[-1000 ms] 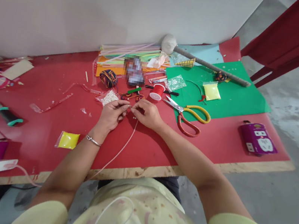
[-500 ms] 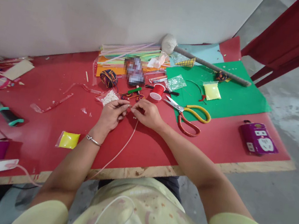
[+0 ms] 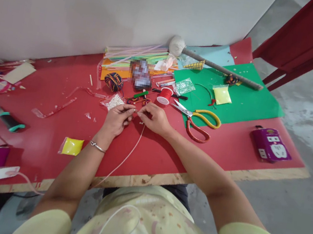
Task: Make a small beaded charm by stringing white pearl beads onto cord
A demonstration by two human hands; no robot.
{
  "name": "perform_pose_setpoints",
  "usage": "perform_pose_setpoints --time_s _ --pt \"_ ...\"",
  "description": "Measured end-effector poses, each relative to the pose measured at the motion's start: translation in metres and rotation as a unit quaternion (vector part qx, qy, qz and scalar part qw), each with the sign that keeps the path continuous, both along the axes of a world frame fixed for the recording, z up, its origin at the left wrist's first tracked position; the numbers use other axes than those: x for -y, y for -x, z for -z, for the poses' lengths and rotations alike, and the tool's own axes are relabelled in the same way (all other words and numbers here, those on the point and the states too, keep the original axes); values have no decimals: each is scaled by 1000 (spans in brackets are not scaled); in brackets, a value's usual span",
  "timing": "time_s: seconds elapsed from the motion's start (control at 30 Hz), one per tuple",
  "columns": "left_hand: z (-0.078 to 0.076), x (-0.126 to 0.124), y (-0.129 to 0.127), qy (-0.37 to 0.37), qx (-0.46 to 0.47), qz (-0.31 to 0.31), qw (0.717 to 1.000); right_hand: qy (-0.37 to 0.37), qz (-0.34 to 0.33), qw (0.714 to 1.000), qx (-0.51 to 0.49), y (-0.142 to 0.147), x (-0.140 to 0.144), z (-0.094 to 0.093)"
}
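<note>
1. The left hand (image 3: 116,120) and right hand (image 3: 154,119) meet fingertip to fingertip over the red table (image 3: 48,123), near its middle.
2. Both hands have thumb and forefinger pinched together on the far end of a thin pale cord (image 3: 128,154); the other fingers curl loosely. Something tiny may sit between the fingertips, but it is too small to tell.
3. The cord runs from the pinch toward the near edge of the table, crosses it and loops over the person's pale yellow top.
4. A metal bangle (image 3: 97,146) circles the left wrist.
5. Just beyond the left hand lies a small clear bag of white beads (image 3: 114,102). Farther off sits a ball of multicoloured yarn (image 3: 114,81).
6. Just beyond the right hand stands a red thread spool (image 3: 165,95). To its right lie scissors with yellow and red handles (image 3: 199,120), partly on a green sheet (image 3: 245,97).
7. A yellow packet (image 3: 71,146) lies on the table near the left forearm.
8. A purple socket box (image 3: 271,145) sits well apart at the right, close to the table's near edge.
9. A bundle of coloured straws (image 3: 133,54) lies against the far wall.
</note>
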State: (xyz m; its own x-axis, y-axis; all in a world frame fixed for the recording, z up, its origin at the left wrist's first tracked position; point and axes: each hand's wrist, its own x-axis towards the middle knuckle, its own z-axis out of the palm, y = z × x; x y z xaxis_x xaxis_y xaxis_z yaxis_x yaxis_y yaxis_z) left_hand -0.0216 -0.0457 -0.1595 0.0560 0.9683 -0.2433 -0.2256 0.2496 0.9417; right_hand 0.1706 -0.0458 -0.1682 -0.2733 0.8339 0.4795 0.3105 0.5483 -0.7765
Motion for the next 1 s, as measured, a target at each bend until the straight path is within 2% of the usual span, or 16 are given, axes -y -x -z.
perform_pose_setpoints --time_s 0.6,1.0 --pt "0 0 -1 4 9 -3 1000 -8 -1 1000 -11 1 0 -1" --pt "3 4 -5 -35 -56 -12 998 15 5 1000 1 1 -2 4"
